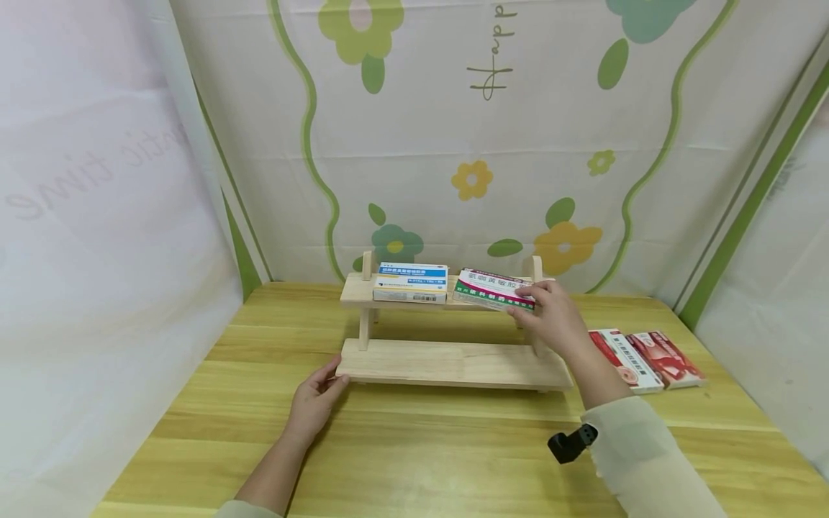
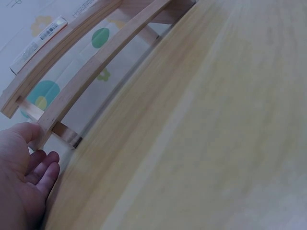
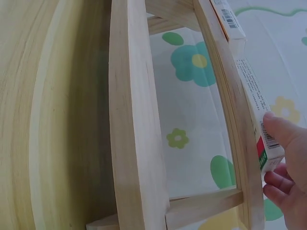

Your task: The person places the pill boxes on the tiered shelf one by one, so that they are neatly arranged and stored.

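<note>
A two-tier wooden display rack (image 1: pixel 453 363) stands on the table. My left hand (image 1: pixel 313 403) grips the left end of its lower shelf, and in the left wrist view the thumb (image 2: pixel 29 133) lies against the shelf's end. On the upper shelf, my right hand (image 1: pixel 553 316) holds the right end of a white medicine box (image 1: pixel 492 289) with green and dark red bands. The right wrist view shows the thumb on the barcode end of this box (image 3: pixel 256 100), which touches the shelf. Left of it, a blue-and-white medicine box (image 1: pixel 411 282) lies on the same shelf.
Two red-and-white medicine boxes, one mostly white (image 1: pixel 631 363) and one mostly red (image 1: pixel 667 358), lie side by side on the table, right of the rack. A floral curtain (image 1: pixel 414 122) hangs close behind the rack, with white fabric on both sides.
</note>
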A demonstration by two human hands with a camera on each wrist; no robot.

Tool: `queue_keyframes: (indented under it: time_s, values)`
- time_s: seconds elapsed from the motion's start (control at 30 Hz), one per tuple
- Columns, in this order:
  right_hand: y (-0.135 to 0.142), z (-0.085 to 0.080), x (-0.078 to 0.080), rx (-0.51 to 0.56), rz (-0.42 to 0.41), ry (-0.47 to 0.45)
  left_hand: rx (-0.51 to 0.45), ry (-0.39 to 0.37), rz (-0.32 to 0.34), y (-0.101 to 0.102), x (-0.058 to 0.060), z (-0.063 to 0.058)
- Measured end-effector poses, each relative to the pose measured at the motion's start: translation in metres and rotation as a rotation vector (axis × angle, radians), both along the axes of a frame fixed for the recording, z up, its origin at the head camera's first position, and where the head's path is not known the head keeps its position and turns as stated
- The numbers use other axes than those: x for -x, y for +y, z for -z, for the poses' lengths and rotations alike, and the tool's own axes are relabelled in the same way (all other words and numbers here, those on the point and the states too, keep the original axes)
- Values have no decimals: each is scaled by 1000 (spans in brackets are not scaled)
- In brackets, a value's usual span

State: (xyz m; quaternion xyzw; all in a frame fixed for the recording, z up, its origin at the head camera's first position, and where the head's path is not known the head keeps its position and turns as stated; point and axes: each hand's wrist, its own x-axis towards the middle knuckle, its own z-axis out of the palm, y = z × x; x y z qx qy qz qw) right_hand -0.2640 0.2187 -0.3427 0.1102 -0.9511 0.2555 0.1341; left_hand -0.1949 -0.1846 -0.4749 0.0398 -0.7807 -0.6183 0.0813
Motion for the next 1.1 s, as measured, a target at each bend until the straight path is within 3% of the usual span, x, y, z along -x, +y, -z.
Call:
queue_keyframes:
  time_s: [0.2, 0.43, 0.7, 0.9, 1.1]
  values:
    - [1, 1, 2, 65, 11, -15, 3, 7, 7, 0, 1, 1]
    - [4, 2, 6, 53, 13, 2, -3, -9, 13, 0, 1, 1]
    - [6, 4, 10, 60, 22, -44, -1, -11, 15, -1, 2, 2]
    - [12, 3, 5, 95, 20, -95, -12, -10, 19, -1, 1, 2]
    - [24, 4, -3, 153, 35, -76, -13, -4, 19, -1, 1, 2]
